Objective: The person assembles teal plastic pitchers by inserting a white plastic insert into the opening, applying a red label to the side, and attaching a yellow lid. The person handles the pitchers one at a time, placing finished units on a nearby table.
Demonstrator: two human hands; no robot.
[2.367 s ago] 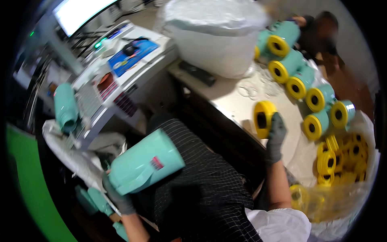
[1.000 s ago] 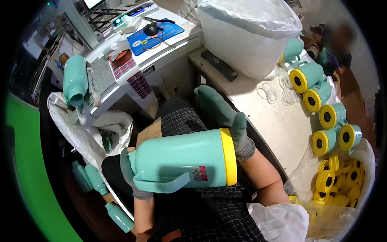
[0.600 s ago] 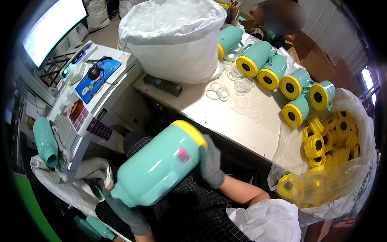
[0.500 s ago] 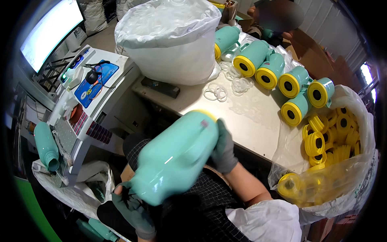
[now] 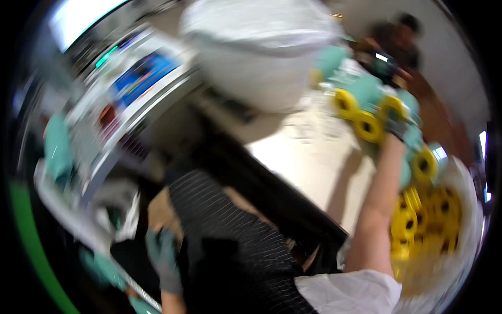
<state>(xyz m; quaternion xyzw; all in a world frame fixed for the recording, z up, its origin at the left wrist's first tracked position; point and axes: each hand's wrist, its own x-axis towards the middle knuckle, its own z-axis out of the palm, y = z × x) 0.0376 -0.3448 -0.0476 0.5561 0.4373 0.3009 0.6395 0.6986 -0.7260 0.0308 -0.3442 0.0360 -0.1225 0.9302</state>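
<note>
At the far right of the white table, my right hand (image 5: 396, 126), in a grey glove, is on the yellow base of a teal jug (image 5: 392, 106). Its fingers look closed on the rim, though motion blurs them. More teal jugs lie around it, their yellow ring-shaped bases facing me; one yellow base (image 5: 368, 126) is just left of the hand. My left hand (image 5: 163, 256), also gloved, rests low beside my thigh with its fingers stretched out and nothing visible in them.
A big white sack (image 5: 256, 68) stands on the table (image 5: 308, 162). Yellow rings fill a clear bag (image 5: 460, 251) at right. Left are a white workstation (image 5: 157, 89), a teal jug body (image 5: 58, 146) and a bright screen (image 5: 86, 18). Another person (image 5: 400, 44) is at the far right.
The teal jug I held over my lap with both hands is gone from there. My right arm has stretched out to the jugs on the table, and my left hand has let go. My view has shifted.
</note>
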